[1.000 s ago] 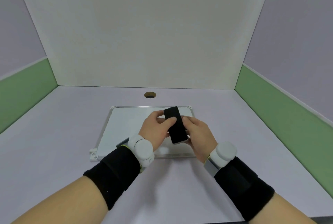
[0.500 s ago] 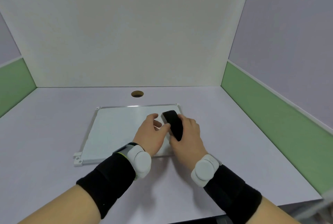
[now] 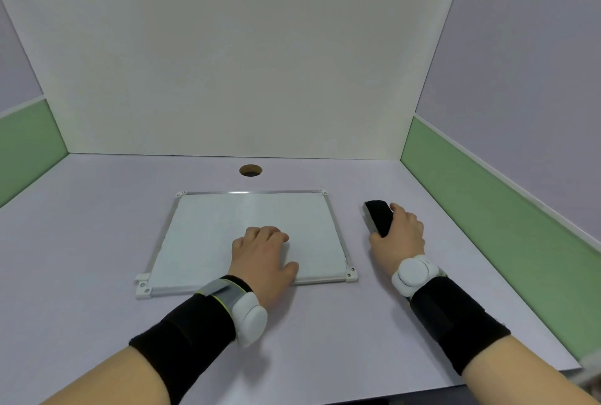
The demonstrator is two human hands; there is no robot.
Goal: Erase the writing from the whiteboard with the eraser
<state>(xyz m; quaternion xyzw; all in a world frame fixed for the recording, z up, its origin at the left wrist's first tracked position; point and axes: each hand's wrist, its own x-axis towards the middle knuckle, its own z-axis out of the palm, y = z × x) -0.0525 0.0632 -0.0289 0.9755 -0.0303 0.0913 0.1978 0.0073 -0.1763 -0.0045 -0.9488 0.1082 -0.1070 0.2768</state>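
A small framed whiteboard (image 3: 211,229) lies flat on the desk in the middle of the view; its visible surface looks blank, with no writing that I can make out. My left hand (image 3: 261,256) rests palm down on the board's near right part, fingers curled, holding nothing. A black eraser (image 3: 377,216) sits on the desk to the right of the board, apart from its frame. My right hand (image 3: 401,235) is wrapped around the eraser's near end.
The lilac desk (image 3: 97,225) is closed in by a white back wall and green-and-grey side panels. A round cable hole (image 3: 250,170) lies just behind the board. The desk's front edge runs near my right forearm.
My right hand has carried the eraser from above the board to the desk on the board's right. My left hand let go of the eraser and settled flat on the board.
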